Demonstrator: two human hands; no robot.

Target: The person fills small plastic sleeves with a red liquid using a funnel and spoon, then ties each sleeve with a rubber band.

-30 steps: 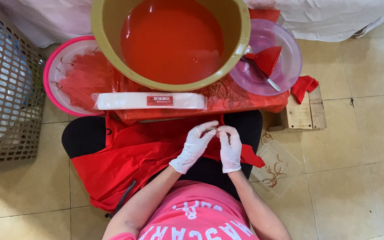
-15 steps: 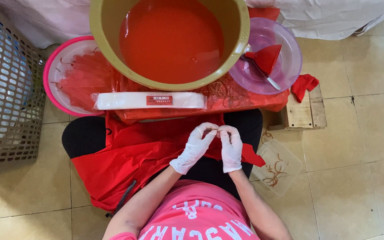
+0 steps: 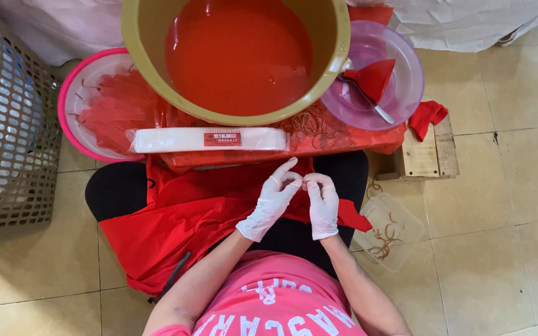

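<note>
My left hand and my right hand, both in white gloves, meet fingertip to fingertip over my lap. The left index finger points up while the other fingers pinch toward the right thumb. Whatever lies between the fingertips is too small to make out. A red cloth covers my lap beneath them. Just beyond the hands lies a long white pack of bags on a low red-covered stand. Behind it stands a big olive basin full of red liquid.
A pink basin with red-filled bags sits at the left, beside a mesh basket. A clear purple bowl holds a red funnel and spoon. Rubber bands lie on the stand. A clear tub sits on the tiled floor near a wooden block.
My hands stay together over my lap; only the fingers have shifted slightly, with the left index finger raised a little more.
</note>
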